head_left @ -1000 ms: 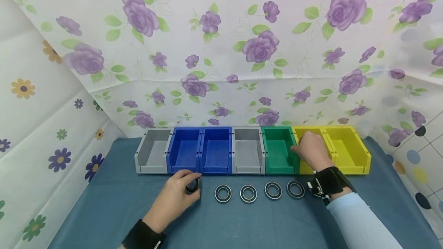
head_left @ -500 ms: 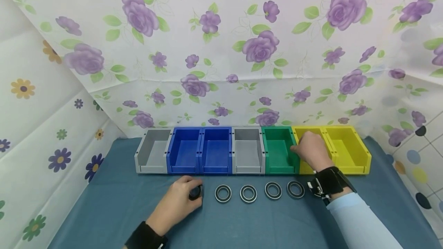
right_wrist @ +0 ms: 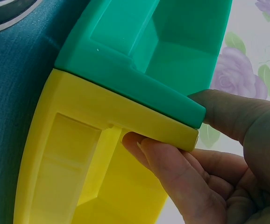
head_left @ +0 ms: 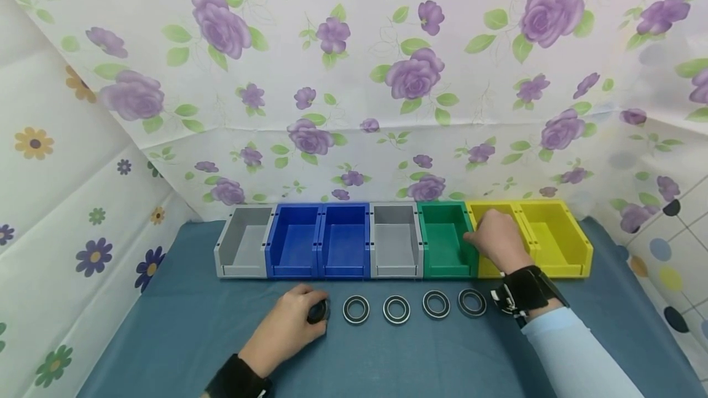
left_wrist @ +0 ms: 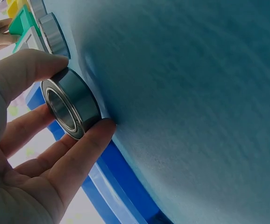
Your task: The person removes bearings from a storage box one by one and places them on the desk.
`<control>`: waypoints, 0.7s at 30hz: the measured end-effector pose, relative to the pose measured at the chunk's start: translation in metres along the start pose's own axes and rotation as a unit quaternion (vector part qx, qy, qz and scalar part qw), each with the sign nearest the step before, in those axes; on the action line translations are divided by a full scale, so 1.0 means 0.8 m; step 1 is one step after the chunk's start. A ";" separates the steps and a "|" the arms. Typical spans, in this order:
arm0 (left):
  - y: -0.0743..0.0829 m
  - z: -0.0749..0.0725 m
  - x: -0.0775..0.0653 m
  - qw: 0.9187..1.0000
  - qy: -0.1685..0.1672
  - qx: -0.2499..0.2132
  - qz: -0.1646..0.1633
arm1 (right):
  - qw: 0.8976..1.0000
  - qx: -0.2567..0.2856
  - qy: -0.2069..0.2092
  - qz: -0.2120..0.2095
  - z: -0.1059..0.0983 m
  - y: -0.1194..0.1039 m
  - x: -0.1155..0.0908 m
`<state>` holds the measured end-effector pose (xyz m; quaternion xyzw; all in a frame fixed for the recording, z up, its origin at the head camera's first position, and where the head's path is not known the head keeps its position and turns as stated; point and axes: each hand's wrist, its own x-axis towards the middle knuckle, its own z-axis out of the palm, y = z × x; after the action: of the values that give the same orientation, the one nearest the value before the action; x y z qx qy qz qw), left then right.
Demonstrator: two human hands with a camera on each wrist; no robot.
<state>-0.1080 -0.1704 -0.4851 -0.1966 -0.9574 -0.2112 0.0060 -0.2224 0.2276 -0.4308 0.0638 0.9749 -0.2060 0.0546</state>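
My left hand (head_left: 284,327) pinches a ball bearing (left_wrist: 82,98) between thumb and fingers, low over the blue cloth in front of the blue bins. Whether the bearing touches the cloth, I cannot tell. My right hand (head_left: 500,243) grips the adjoining side walls of the green bin (right_wrist: 97,70) and the yellow bin (right_wrist: 74,102). The right wrist view has its thumb on the green side and its fingertips inside the yellow one. Between the hands, several more bearings lie flat in a row, among them a bearing (head_left: 356,320) nearest my left fingertips.
Several open bins stand side by side at the back: a grey bin (head_left: 243,270) at the left end, two blue, another grey bin (head_left: 396,270), green, and two yellow. Behind them hangs a flowered sheet (head_left: 354,97). Blue cloth (head_left: 387,361) covers the table.
My left hand has moved a little right and down toward the row of bearings, with its bearing turned somewhat in the fingers. The right hand stays on the bin walls.
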 end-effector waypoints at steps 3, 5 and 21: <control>0.000 0.001 0.000 1.000 -0.004 0.003 0.003 | 1.000 0.003 0.000 0.000 0.000 -0.001 0.000; 0.000 0.001 0.000 1.000 -0.008 0.005 0.005 | 1.000 0.004 0.000 0.000 0.001 -0.001 -0.001; -0.003 0.009 0.001 1.000 0.014 0.014 0.018 | 1.000 0.002 0.000 0.004 0.005 -0.001 0.002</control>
<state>-0.1091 -0.1688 -0.4925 -0.2111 -0.9563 -0.2004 0.0261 -0.2236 0.2250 -0.4344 0.0676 0.9742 -0.2079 0.0552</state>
